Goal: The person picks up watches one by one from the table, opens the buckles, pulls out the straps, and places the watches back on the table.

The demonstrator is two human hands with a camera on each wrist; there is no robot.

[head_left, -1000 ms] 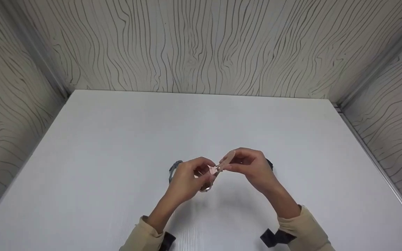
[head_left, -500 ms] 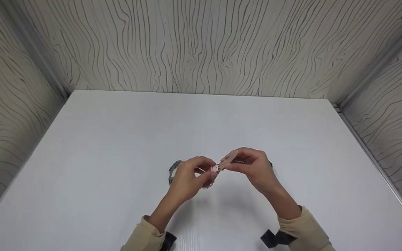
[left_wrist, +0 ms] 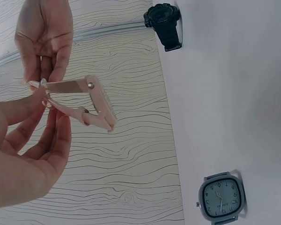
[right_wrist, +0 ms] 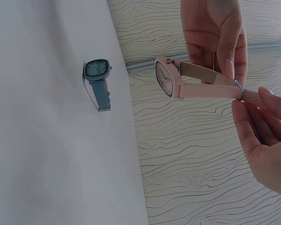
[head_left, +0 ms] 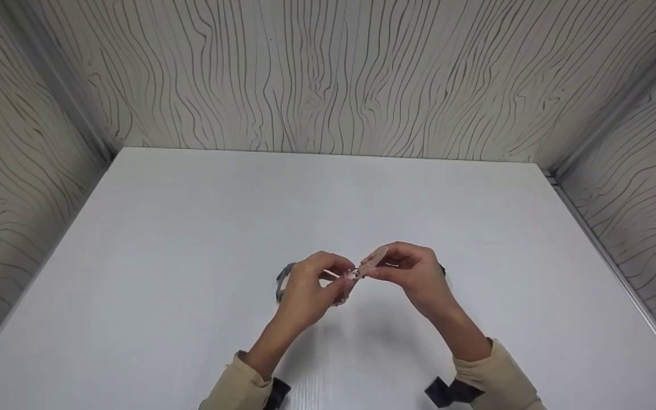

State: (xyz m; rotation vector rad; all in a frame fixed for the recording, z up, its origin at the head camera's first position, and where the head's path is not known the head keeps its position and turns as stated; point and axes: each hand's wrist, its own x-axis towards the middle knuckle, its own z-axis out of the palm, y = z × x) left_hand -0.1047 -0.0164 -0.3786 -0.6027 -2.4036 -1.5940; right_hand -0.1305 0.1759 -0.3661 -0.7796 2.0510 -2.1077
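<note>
Both hands hold a pink wristwatch [right_wrist: 164, 79] above the white table, its strap looped and its tail through the metal buckle [right_wrist: 240, 86]. My left hand [head_left: 310, 287] pinches the strap by the buckle between thumb and fingers. With thumb and fingers my right hand [head_left: 413, 276] grips the strap tail [head_left: 377, 259], which sticks up past the buckle. In the left wrist view the watch case [left_wrist: 102, 101] hangs edge-on, away from the fingers. Its pale square dial faces left in the right wrist view. My left hand largely hides the case in the head view.
A blue-grey square watch [left_wrist: 221, 198] lies on the white table [head_left: 191, 228] beside my left hand. A black watch [left_wrist: 163, 21] rests on the right, mostly hidden behind my right hand in the head view. Wood-patterned walls [head_left: 316, 74] enclose the back and sides.
The left fingers have shifted slightly up and closer around the buckle, and the watch case below has swung a little. The right hand stays nearly still on the strap tail.
</note>
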